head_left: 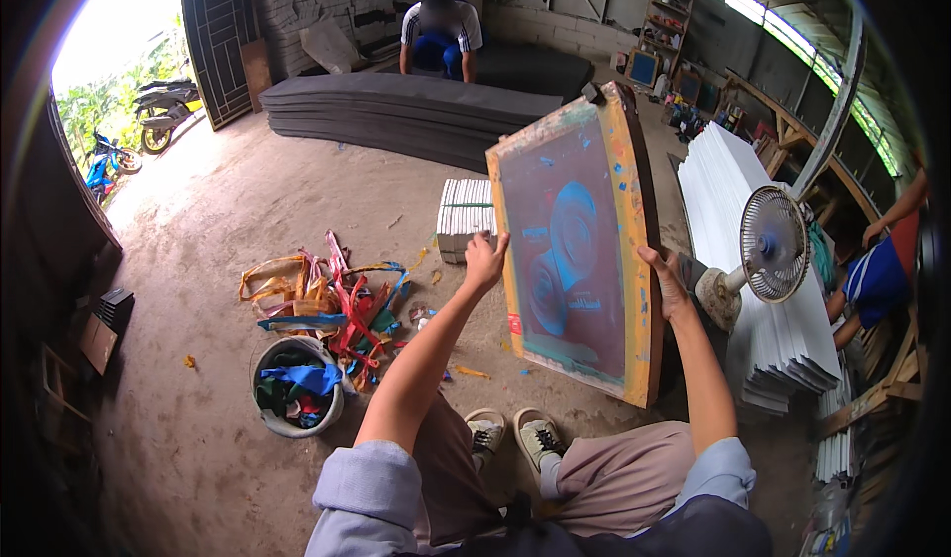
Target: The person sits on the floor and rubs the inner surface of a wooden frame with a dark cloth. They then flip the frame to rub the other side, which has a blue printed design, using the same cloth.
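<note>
Between my two hands a wooden-framed printing screen (545, 190) is held up and tilted, its dark mesh marked with blue round shapes. My left hand (485, 263) grips the left edge of the frame. On the opposite edge, my right hand (670, 281) is closed round the wood, its fingers partly hidden behind the frame. Yellow, orange and green paint stains cover the frame's border. Just past my left hand, a strapped stack of white sheets (464, 220) stands on the floor.
A standing fan (773, 245) and long stacked white sheets (733, 175) are at my right. Tangled coloured strips (374, 304) lie beside a bucket of rags (337, 398) on the left. A person (441, 37) bends behind dark foam sheets (396, 106); another person's arm (899, 205) shows far right.
</note>
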{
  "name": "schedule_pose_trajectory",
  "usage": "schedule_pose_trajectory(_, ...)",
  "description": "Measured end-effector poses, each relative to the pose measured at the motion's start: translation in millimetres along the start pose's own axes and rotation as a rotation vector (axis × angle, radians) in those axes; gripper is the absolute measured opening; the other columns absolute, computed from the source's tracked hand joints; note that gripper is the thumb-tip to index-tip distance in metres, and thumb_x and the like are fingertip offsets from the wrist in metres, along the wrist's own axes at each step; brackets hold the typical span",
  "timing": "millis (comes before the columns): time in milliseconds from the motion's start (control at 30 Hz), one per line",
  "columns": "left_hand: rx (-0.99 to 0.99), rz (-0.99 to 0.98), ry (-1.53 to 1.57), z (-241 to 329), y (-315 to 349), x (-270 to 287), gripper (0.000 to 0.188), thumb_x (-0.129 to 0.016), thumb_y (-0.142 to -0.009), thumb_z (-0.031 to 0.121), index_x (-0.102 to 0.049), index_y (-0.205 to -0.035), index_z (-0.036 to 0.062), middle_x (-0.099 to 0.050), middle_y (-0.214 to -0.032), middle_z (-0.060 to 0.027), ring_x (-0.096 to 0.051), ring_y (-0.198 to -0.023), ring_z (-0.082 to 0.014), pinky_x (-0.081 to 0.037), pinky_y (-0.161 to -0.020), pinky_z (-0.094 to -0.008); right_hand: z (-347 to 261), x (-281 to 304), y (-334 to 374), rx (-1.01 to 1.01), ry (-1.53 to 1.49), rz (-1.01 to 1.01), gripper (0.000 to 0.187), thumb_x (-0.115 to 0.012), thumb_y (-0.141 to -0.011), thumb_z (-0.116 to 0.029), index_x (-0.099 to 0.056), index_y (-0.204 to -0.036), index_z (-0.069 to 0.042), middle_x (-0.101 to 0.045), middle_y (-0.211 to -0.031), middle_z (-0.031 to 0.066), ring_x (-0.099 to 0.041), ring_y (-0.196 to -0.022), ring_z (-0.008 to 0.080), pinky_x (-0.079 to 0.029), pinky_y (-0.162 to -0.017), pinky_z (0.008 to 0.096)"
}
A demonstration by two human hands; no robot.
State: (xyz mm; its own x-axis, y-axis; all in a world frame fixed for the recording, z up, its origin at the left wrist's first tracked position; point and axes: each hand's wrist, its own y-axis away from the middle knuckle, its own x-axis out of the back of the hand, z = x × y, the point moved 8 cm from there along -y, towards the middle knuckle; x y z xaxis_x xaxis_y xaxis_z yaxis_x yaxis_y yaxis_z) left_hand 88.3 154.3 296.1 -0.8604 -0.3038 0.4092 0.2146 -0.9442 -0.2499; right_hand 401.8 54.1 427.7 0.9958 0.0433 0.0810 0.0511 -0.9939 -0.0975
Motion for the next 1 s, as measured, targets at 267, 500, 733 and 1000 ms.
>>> schedule_pose_trajectory(267,0.324,0.120,0.660,-54,-20,72,0.090,-0.040,-0.088,0.075,-0.054,-0.127,-0.0051,-0.063,-0.113,-0.0166,-0.060,-0.103,-0.0249,-0.046,-0.089,-0.0368,-10,-14,-3,0.021,-0.261,-0.119,0.064,-0.065,-0.076,-0.058,-0.059,-0.107,-0.003,-0.060,-0.090,0.0062,-0.062,-0.076,0.0136,-0.053,-0.063,0.0275)
schedule_pose_trajectory(500,0.376,0.184,0.920,-39,4,87,0.065,-0.062,-0.086,0.063,-0.065,-0.113,0.0049,-0.064,-0.089,-0.0007,-0.060,-0.077,-0.0111,-0.048,-0.066,-0.0265,25,21,-40,0.085,0.000,-0.011,0.054,-0.063,-0.080,-0.061,-0.061,-0.097,-0.009,-0.059,-0.091,0.0007,-0.059,-0.072,0.0094,-0.048,-0.060,0.0261)
schedule_pose_trajectory(733,0.205,0.246,0.993,-18,-10,103,0.040,-0.060,-0.093,0.050,-0.062,-0.095,0.0096,-0.056,-0.078,0.0036,-0.051,-0.066,-0.0065,-0.041,-0.058,-0.0235,48,41,-90,0.230,0.145,0.202,0.066,-0.063,-0.088,-0.056,-0.057,-0.126,-0.002,-0.061,-0.116,0.0053,-0.057,-0.107,0.0153,-0.042,-0.093,0.0325)
schedule_pose_trajectory(1000,0.035,0.188,0.953,-4,-5,90,0.038,-0.062,-0.094,0.044,-0.058,-0.104,0.0076,-0.059,-0.088,0.0025,-0.052,-0.076,-0.0061,-0.043,-0.065,-0.0229,129,58,-94,0.093,0.094,0.121,0.046,-0.068,-0.091,-0.028,-0.056,-0.126,-0.001,-0.063,-0.114,0.0054,-0.059,-0.105,0.0160,-0.046,-0.088,0.0320)
